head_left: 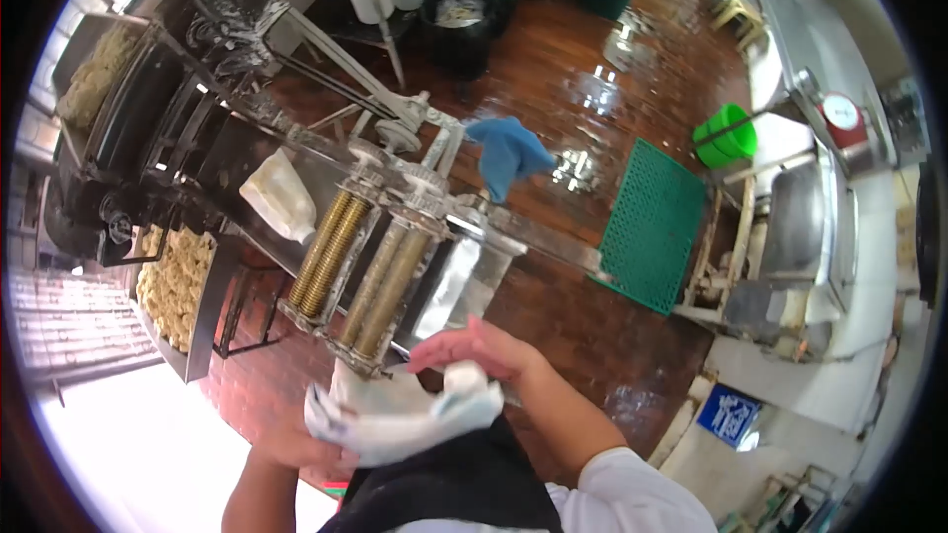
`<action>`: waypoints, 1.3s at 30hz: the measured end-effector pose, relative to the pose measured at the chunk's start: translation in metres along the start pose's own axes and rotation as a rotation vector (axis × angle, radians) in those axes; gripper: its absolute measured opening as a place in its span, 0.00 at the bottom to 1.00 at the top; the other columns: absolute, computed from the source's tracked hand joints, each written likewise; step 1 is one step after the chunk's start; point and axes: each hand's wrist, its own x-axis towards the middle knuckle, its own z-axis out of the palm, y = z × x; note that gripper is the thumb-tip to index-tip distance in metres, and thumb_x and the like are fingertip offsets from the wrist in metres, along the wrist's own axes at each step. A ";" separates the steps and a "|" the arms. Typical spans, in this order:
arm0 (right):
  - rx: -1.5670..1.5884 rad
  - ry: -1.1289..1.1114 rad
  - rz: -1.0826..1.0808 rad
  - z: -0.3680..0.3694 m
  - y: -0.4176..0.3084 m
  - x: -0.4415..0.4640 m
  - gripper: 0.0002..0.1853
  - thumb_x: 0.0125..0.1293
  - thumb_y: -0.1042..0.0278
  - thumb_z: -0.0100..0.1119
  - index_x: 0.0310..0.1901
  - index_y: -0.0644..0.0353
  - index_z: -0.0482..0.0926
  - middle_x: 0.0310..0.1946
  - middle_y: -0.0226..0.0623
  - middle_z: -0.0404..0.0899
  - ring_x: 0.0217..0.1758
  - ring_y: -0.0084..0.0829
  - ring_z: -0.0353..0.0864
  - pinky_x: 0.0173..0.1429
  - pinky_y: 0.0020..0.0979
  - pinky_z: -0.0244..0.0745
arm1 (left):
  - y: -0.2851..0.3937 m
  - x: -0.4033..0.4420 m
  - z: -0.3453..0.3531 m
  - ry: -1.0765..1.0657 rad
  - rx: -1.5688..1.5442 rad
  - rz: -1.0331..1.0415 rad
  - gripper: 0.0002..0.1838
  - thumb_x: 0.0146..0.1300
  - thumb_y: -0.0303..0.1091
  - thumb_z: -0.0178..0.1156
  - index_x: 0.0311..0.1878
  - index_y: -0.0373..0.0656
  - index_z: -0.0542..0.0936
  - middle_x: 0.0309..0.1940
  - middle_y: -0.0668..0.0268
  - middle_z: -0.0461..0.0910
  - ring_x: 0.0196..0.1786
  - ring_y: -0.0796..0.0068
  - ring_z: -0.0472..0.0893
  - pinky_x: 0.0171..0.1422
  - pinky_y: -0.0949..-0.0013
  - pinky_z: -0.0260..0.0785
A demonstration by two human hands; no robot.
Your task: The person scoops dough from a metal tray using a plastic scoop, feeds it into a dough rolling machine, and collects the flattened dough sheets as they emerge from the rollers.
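A crumpled white cloth (pixel 410 424) hangs in front of my black apron, just below the near end of a machine with brass-coloured rollers (pixel 380 301). My left hand (pixel 296 439) grips the left end of this cloth, its fingers partly behind the fabric. Over the cloth's right side is my right hand (pixel 474 347), fingers stretched out toward the rollers and nothing held in them. Beside the ribbed roller (pixel 331 252) lies a whitish plastic bottle (pixel 279 199). A blue cloth (pixel 511 153) drapes over the machine's far end.
A metal tray of dough-like pieces (pixel 176 286) stands at the left, below a dark machine (pixel 148 128). Beyond the rollers are a green mat (pixel 652 227), green bucket (pixel 726 136) and black bin (pixel 459 35). A blue crate (pixel 729 415) sits at the lower right.
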 end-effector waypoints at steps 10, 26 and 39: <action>-0.584 0.614 -0.146 0.085 -0.008 -0.050 0.29 0.51 0.72 0.69 0.57 0.63 0.74 0.53 0.35 0.78 0.57 0.29 0.73 0.62 0.32 0.68 | 0.110 0.049 0.089 -0.197 -0.428 0.373 0.32 0.55 0.36 0.67 0.61 0.32 0.68 0.53 0.56 0.77 0.54 0.62 0.79 0.60 0.59 0.71; -1.090 1.021 0.300 0.058 -0.125 -0.214 0.23 0.48 0.67 0.72 0.48 0.62 0.80 0.40 0.35 0.83 0.42 0.26 0.79 0.51 0.29 0.72 | 0.034 0.218 0.104 -0.437 0.291 0.092 0.37 0.55 0.34 0.66 0.67 0.33 0.63 0.59 0.56 0.74 0.59 0.66 0.76 0.65 0.62 0.66; -1.660 1.395 0.288 -0.227 -0.073 -0.080 0.17 0.60 0.56 0.58 0.45 0.58 0.78 0.42 0.46 0.82 0.48 0.48 0.79 0.52 0.46 0.72 | -0.053 0.330 0.152 0.193 0.903 0.519 0.38 0.60 0.37 0.58 0.70 0.32 0.55 0.68 0.40 0.56 0.72 0.42 0.56 0.74 0.54 0.49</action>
